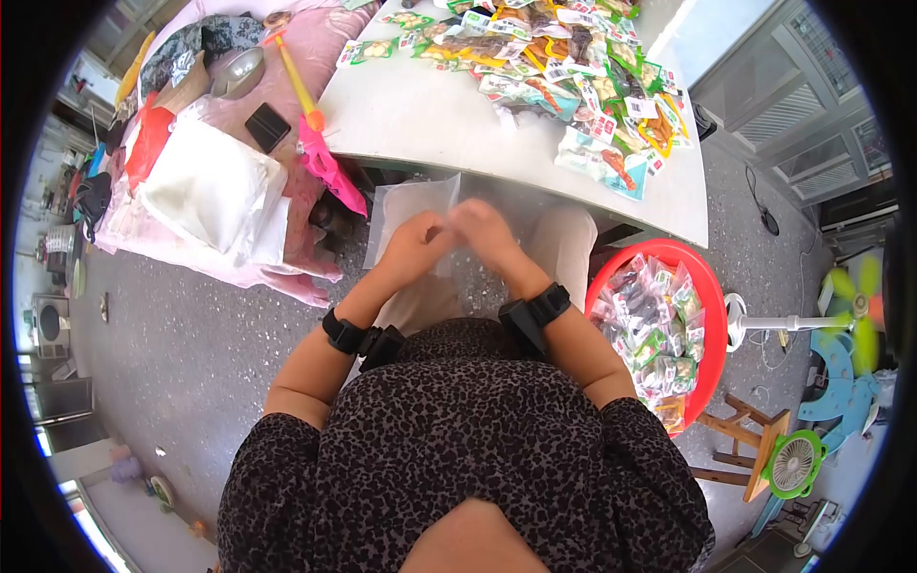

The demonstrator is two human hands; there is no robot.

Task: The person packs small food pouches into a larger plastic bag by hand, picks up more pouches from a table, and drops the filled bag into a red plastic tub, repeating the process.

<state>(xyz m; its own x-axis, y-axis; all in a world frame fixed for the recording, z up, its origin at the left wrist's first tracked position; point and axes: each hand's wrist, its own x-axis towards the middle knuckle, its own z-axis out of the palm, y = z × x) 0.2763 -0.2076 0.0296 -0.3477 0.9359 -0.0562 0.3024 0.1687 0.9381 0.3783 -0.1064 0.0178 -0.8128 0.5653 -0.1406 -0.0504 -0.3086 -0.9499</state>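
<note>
A clear plastic bag point(390, 208) hangs over my lap, just in front of the table edge. Its see-through outline is hard to follow on the right. My left hand point(418, 246) is closed, thumb and fingers pinched at the bag. Close beside it, nearly touching, my right hand point(485, 237) has its fingers bent together on the bag too. The fingertips of both hands meet and are slightly blurred, so the exact grip is partly hidden.
Many small packaged food pouches point(544, 57) are heaped on the white table point(420, 124). A red basin point(712, 329) of pouches stands at my right, near a fan point(855, 306) and a wooden stool point(740, 430). White sheets point(210, 186) lie on the pink cloth point(119, 224) at left.
</note>
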